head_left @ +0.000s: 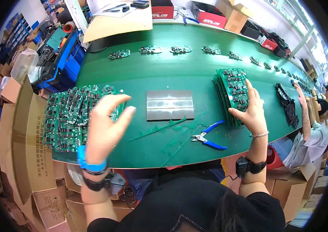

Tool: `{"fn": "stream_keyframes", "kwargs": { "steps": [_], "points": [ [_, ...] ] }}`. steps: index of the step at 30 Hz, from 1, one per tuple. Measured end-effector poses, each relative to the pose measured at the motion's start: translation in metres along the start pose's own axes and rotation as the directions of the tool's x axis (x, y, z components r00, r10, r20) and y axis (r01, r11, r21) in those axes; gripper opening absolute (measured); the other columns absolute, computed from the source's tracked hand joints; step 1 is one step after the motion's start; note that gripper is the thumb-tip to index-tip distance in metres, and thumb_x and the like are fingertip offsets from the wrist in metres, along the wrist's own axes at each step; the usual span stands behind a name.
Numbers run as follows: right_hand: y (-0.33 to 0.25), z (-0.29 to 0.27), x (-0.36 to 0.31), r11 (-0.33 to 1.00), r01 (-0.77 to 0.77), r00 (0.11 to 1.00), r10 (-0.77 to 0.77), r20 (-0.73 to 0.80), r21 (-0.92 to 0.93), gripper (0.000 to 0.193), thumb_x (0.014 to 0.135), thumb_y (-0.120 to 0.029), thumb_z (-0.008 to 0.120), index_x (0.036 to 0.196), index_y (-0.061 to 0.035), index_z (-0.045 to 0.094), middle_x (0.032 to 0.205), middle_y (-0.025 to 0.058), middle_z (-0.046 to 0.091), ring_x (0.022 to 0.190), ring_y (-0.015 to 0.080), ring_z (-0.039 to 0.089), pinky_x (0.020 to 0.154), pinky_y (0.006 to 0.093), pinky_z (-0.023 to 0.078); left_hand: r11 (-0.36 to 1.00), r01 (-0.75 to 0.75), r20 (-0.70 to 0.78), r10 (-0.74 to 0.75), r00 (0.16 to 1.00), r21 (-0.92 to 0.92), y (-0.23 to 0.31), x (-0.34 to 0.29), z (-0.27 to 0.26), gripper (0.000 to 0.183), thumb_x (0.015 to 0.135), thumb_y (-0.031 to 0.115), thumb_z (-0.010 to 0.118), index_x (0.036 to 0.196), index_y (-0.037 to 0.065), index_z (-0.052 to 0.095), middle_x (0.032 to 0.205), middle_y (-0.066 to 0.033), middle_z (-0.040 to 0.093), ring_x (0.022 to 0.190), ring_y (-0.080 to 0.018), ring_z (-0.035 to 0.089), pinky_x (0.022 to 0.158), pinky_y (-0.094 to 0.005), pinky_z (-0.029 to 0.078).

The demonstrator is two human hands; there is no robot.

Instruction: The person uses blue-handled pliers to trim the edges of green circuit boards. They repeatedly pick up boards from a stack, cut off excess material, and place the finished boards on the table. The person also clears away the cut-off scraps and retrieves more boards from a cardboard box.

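My left hand, thumb and fingers apart with nothing between them, is over the right edge of a large pile of green circuit boards. On the right, my right hand is spread against the side of a tall stack of circuit boards. Its thumb lies across the top board and its fingers reach along the right edge. Between the hands sits a grey metal block with grooves. In front of it lie thin green board offcuts and blue-handled cutters, jaws apart.
A row of single circuit boards runs along the table's far side. Black parts lie at the right, near another person's arm. Red boxes and a cardboard sheet are at the back. An open carton stands left.
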State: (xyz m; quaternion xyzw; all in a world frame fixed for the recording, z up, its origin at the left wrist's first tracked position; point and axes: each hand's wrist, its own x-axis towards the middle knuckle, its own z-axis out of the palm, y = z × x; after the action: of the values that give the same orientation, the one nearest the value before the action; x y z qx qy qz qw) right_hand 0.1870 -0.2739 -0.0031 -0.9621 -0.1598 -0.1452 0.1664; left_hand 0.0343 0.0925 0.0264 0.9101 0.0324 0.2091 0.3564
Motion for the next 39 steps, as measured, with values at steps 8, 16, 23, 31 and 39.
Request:
{"fn": "stream_keyframes", "kwargs": {
  "steps": [8, 16, 23, 31, 39],
  "points": [
    [0.020, -0.019, 0.013, 0.917, 0.019, 0.999, -0.035, 0.033, 0.397, 0.077, 0.067, -0.021, 0.079, 0.135, -0.0042, 0.048, 0.128, 0.0182, 0.056, 0.117, 0.0258, 0.054, 0.100, 0.0357, 0.040, 0.822, 0.269, 0.227, -0.175, 0.958, -0.501, 0.013, -0.007, 0.053, 0.023, 0.083, 0.015, 0.068, 0.100, -0.001, 0.068, 0.084, -0.0113, 0.068, 0.083, -0.0226, 0.065, 0.074, -0.0325, 0.051],
    [0.029, -0.027, 0.020, 0.736, -0.079, 0.993, -0.004, 0.121, 0.673, 0.048, 0.079, -0.011, 0.068, 0.124, 0.0035, 0.059, 0.113, 0.0111, 0.065, 0.103, 0.0136, 0.059, 0.093, 0.0297, 0.045, 0.980, -0.111, 0.276, 0.063, 0.959, 0.163, 0.001, -0.038, 0.114, 0.031, 0.081, 0.029, 0.069, 0.100, 0.005, 0.063, 0.095, -0.0099, 0.055, 0.094, -0.0301, 0.053, 0.078, -0.0416, 0.043],
    [0.033, -0.038, 0.034, 0.775, 0.031, 0.999, -0.036, -0.005, 0.631, 0.039, 0.086, -0.002, 0.056, 0.124, 0.0077, 0.057, 0.111, 0.0133, 0.067, 0.098, 0.0120, 0.061, 0.087, 0.0247, 0.047, 0.894, -0.363, 0.408, 0.237, 0.882, 0.263, 0.023, -0.049, 0.131, 0.080, 0.064, 0.043, 0.081, 0.129, 0.008, 0.052, 0.124, -0.0139, 0.048, 0.116, -0.0312, 0.044, 0.093, -0.0455, 0.034],
    [0.069, -0.077, 0.047, 0.885, 0.031, 0.999, -0.011, -0.047, 0.464, 0.036, 0.086, 0.000, 0.052, 0.119, 0.0050, 0.062, 0.100, 0.0067, 0.068, 0.086, 0.0094, 0.060, 0.079, 0.0222, 0.047, 0.868, -0.439, 0.308, 0.363, 0.879, 0.231, 0.010, -0.031, 0.126, 0.043, 0.073, 0.013, 0.072, 0.114, 0.010, 0.062, 0.110, -0.0088, 0.057, 0.104, -0.0267, 0.053, 0.088, -0.0421, 0.038],
    [0.003, -0.060, 0.011, 0.506, 0.149, 0.977, 0.060, -0.207, 0.850, 0.036, 0.089, -0.001, 0.052, 0.124, 0.0040, 0.059, 0.109, 0.0111, 0.066, 0.096, 0.0179, 0.066, 0.081, 0.0262, 0.049, 0.370, 0.350, 0.377, 0.002, 0.926, -0.861, 0.024, -0.010, 0.120, 0.055, 0.093, 0.035, 0.062, 0.139, 0.010, 0.043, 0.128, -0.0130, 0.052, 0.121, -0.0249, 0.049, 0.103, -0.0396, 0.039]
  ]
}}
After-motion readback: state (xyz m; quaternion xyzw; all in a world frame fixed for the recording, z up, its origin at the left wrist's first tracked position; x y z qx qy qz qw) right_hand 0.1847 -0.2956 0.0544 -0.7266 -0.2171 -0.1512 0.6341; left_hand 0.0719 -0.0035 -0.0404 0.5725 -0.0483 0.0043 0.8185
